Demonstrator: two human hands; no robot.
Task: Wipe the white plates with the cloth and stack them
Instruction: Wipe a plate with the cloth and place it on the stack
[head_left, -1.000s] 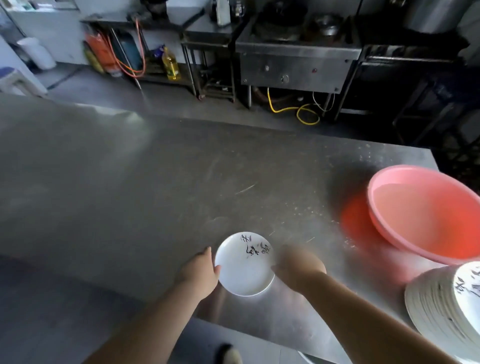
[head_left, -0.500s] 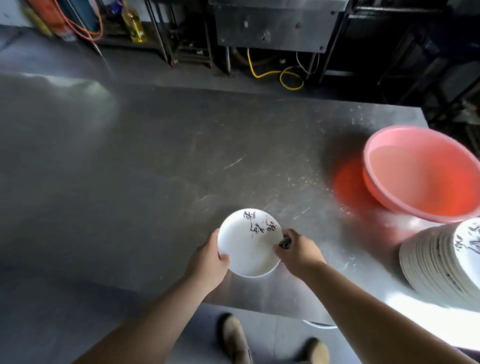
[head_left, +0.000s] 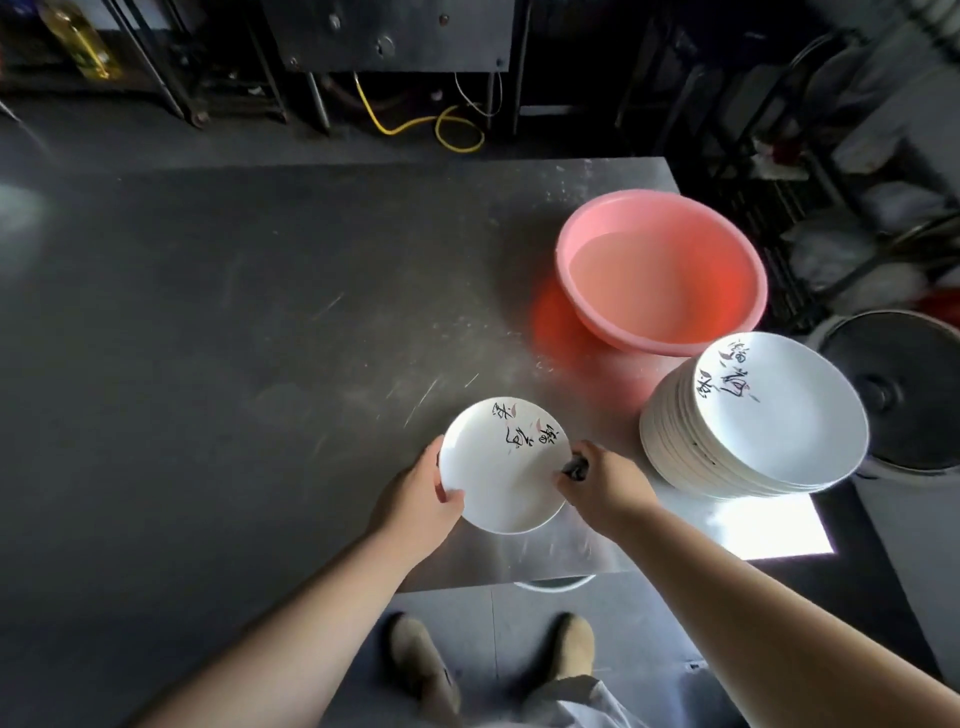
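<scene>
Gripping the white plate (head_left: 501, 470) by its left rim, the left hand (head_left: 423, 501) holds it above the bench (head_left: 208, 322). Right hand (head_left: 605, 486) fingers curl round a dark cloth (head_left: 575, 464) at its right edge. Stacked plates (head_left: 753, 421) sit beside a pink basin (head_left: 662, 270).

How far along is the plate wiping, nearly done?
Hard to tell. A tall stack of plates stands beside the pink basin; wiped or waiting, I cannot say. In hand: the left hand holds one white plate, while the right hand pinches a dark cloth at its rim. It is not yet stacked.
</scene>
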